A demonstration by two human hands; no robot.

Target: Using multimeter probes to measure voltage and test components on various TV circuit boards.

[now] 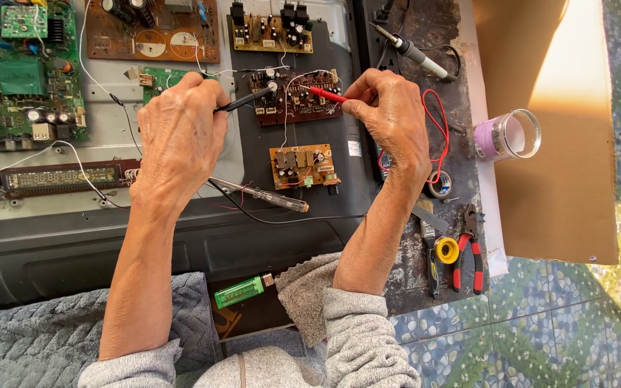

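Note:
My left hand grips a black test probe whose tip touches a small brown circuit board. On the same board rests the tip of a red test probe, pinched in my right hand. A red lead loops out behind my right hand. A second small brown board lies just below, between my wrists. A clear-handled screwdriver lies under my left wrist.
Large green board and display strip at left, more boards along the top. Soldering iron at top right. Purple jar, tape roll, yellow roll, red-handled pliers at right. Green lighter near my lap.

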